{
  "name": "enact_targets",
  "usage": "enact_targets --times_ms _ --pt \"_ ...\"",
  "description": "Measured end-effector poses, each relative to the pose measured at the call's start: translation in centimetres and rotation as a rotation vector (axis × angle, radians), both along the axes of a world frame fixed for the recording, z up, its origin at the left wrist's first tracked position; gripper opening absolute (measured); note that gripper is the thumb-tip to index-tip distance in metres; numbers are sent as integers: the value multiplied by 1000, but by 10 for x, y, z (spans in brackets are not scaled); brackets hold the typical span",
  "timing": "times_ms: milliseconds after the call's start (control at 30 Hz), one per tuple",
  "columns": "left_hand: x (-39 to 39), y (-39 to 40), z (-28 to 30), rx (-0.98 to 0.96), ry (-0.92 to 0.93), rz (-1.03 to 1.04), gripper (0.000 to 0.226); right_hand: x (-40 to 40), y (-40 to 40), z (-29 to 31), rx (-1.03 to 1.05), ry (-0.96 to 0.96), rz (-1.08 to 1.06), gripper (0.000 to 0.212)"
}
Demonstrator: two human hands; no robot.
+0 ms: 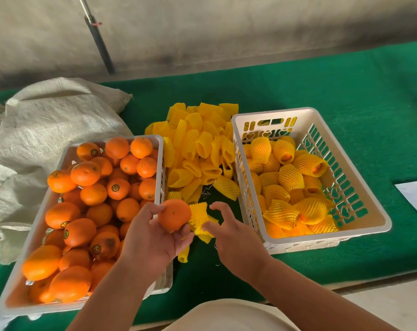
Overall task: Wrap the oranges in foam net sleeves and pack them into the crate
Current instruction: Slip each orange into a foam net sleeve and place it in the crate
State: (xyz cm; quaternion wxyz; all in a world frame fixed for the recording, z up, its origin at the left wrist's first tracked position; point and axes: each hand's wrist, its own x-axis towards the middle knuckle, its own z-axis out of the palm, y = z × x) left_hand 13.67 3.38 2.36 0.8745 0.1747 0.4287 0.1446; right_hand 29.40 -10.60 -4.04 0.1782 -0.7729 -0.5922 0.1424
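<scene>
Your left hand [152, 237] curls its fingers round a bare orange [174, 215] between the two crates; your right hand [229, 232] pinches a yellow foam sleeve [199, 219] touching it.

Left hand [152, 237] grips bare orange [174, 215]; right hand [229, 231] pinches yellow foam sleeve [200, 220] beside it, between crate of oranges [39, 237] and crate of wrapped fruit [360, 185].
</scene>
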Motion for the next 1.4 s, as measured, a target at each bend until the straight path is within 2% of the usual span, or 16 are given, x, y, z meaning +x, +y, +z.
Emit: enact_targets --times_ms 167,333,467,633,767,833,900,967,1033,1100,1300,1400 --pt "7 0 2 -67 -61 59 66 -3 10 -4 18 175 -145 37" --pt "11 0 2 -83 -56 105 66 -5 15 0 -49 167 -26 49" --pt "17 -6 -1 -56 -58 134 65 -9 18 1 -79 296 -47 46" --pt "24 -16 -9 168 55 195 83 -11 20 -3 5 396 -171 53" --pt "19 -19 -14 295 114 170 74 -7 17 -6 50 406 -250 67" --pt "17 -22 -17 395 198 38 65 -7 16 -6 68 407 -265 68" --pt "17 -27 -18 594 348 -142 56 -8 16 -5 80 404 -275 68" --pt "19 -32 -21 828 517 -296 63 -9 16 -4 92 396 -283 68" --pt "20 -33 -27 989 627 -400 83 -11 15 -4 102 376 -269 68" --pt "22 -32 -33 1048 670 -447 87 -13 15 -4 97 348 -241 68" --pt "20 -28 -44 986 632 -480 67 -18 10 -1 91 334 -221 69" --pt "18 -28 -45 1107 671 -422 66 -19 9 5 116 322 -226 65"
